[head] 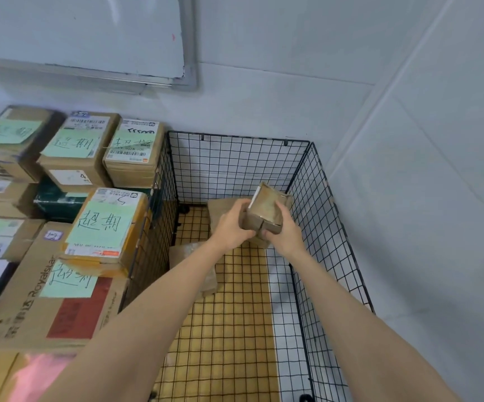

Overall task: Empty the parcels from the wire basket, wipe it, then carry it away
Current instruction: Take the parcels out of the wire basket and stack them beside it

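While both hands are down inside the wire basket [235, 137], they hold one small cardboard box [266, 210] between them. The left hand [232, 224] wraps its fingers round the left side, and the right hand [284, 233] grips the right side and the bottom corner. The box is tipped a little and sits up off the basket floor, near the far end.

To do this well, the person should probably lift the box straight up, high enough to clear the black wire rim, and keep both hands tight so it does not slip. The stacked boxes [104, 224] just beside the basket look like a good spot for it. A brown parcel [220, 210] behind the hands and a flat parcel [188, 253] under the left arm need taking out too.
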Available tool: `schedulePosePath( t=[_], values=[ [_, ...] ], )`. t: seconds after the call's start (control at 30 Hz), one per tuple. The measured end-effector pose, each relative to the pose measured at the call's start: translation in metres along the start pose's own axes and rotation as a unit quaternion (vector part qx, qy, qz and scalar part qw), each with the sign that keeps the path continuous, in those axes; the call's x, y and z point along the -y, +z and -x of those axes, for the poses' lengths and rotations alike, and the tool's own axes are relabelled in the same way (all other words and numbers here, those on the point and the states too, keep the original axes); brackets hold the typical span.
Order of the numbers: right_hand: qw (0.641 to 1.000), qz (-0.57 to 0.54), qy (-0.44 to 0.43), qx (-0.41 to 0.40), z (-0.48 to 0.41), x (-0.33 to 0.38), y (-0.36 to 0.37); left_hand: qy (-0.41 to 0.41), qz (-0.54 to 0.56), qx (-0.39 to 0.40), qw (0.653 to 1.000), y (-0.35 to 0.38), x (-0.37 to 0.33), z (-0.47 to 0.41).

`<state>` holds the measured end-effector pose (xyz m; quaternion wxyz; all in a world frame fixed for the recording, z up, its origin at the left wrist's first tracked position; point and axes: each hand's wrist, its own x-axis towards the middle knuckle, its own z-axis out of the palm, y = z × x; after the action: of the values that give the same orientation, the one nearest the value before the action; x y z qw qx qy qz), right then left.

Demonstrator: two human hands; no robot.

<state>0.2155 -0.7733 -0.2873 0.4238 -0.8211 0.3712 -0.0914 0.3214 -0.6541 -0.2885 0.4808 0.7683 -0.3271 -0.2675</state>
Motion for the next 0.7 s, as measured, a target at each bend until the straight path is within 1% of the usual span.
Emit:
schedulePosePath(
  t=[0.1, 0.27, 0.47, 0.63, 0.7],
  values=[
    [0.999, 0.024, -0.024, -0.004, 0.003, 0.013, -0.007, 0.015, 0.001, -0.018, 1.000, -0.002, -0.010, 0.008],
    [0.997, 0.030, -0.073, -0.015, 0.012, 0.043, -0.024, 0.028, -0.041, -0.054, 0.997, -0.021, -0.033, 0.016],
    [0.988, -0.004, -0.146, -0.047, 0.028, 0.089, -0.046, 0.051, 0.046, -0.074, 0.995, -0.056, -0.088, 0.034],
    [0.973, -0.052, -0.216, -0.059, 0.046, 0.137, -0.070, 0.051, 0.126, -0.119, 0.983, -0.085, -0.134, 0.053],
    [0.965, -0.073, -0.243, -0.067, 0.054, 0.152, -0.078, 0.067, 0.155, -0.133, 0.977, -0.096, -0.151, 0.060]
  ],
)
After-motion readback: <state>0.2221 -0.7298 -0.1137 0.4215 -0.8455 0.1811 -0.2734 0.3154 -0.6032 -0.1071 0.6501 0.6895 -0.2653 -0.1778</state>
